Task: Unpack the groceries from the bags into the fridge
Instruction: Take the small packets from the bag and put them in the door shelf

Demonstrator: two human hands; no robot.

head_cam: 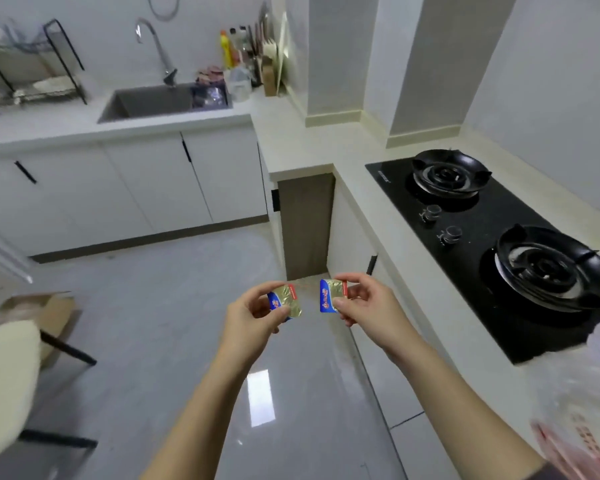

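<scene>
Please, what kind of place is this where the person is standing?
Most likely a home kitchen: a sink with a tall tap is set in the counter, a two-burner gas hob sits on the right, and white cupboards run below. The left hand pinches one foil packet, the right hand another.

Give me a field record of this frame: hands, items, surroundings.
left hand: pinches left packet, gold foil with blue and red print
right hand: pinches right packet, same print
packets: apart, held over the floor
gas hob: on the counter to the right, two burners, no pots
sink: far left
plastic bag: lower right, blurred
fridge: not clearly in view
</scene>
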